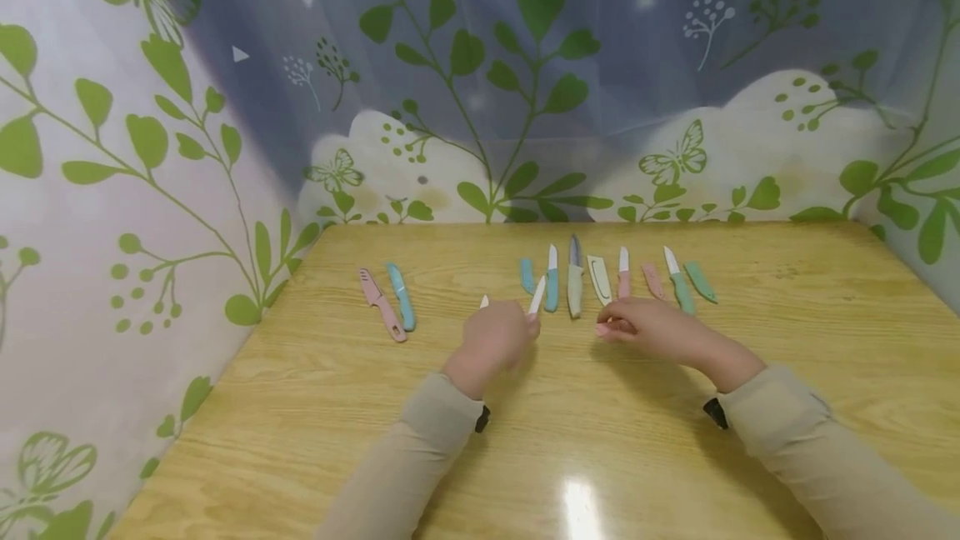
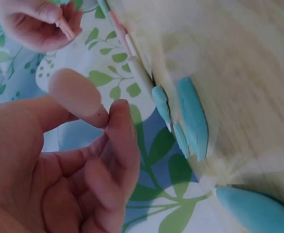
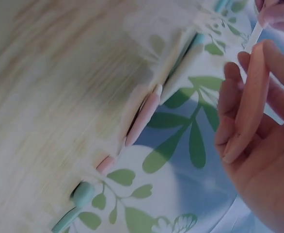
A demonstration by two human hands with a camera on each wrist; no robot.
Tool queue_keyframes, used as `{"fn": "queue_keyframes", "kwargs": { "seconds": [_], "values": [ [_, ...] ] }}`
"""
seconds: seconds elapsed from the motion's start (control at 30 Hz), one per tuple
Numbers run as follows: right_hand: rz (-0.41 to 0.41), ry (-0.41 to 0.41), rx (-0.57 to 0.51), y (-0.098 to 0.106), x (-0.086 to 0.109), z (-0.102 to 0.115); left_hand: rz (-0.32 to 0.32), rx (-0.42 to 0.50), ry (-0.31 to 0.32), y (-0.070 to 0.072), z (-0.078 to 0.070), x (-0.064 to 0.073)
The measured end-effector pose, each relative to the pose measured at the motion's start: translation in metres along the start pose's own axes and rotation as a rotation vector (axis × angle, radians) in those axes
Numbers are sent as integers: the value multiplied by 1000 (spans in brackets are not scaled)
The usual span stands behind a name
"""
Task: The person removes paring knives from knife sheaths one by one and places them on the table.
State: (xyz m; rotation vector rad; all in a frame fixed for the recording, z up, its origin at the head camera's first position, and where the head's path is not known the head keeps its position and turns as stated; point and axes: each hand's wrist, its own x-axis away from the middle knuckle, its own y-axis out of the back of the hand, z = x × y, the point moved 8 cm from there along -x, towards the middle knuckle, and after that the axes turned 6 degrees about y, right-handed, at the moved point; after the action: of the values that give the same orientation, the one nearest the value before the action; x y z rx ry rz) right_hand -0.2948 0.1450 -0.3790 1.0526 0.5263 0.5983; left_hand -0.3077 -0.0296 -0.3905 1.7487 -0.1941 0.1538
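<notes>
My left hand (image 1: 497,336) grips a small knife by its pink handle (image 2: 74,94), with the white blade (image 1: 537,296) pointing up and away. In my right hand (image 1: 660,327) is a slim pink blade sheath (image 3: 252,102), pinched between thumb and fingers. Blade and sheath are apart, with a gap between the two hands in the head view. Just beyond the left hand a white tip (image 1: 484,301) shows; the hand hides the rest. Past the right hand lie a pink-handled knife (image 1: 624,272) and another pink sheath (image 1: 652,280).
Along the back of the wooden table (image 1: 525,448) lie a blue sheath (image 1: 527,275), a blue knife (image 1: 552,277), a beige knife (image 1: 574,282), a cream sheath (image 1: 598,277), a green knife (image 1: 678,280) and green sheath (image 1: 701,282). Farther left are a pink utensil (image 1: 382,304) and a blue one (image 1: 401,297).
</notes>
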Motion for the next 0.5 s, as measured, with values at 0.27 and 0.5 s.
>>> {"fn": "queue_keyframes", "kwargs": {
  "seconds": [0.27, 0.5],
  "values": [
    [-28, 252, 130, -13, -14, 29, 93, -181, 56, -12, -5, 0],
    [-14, 330, 153, -23, -16, 36, 126, -262, 26, -21, -10, 0]
  ]
}}
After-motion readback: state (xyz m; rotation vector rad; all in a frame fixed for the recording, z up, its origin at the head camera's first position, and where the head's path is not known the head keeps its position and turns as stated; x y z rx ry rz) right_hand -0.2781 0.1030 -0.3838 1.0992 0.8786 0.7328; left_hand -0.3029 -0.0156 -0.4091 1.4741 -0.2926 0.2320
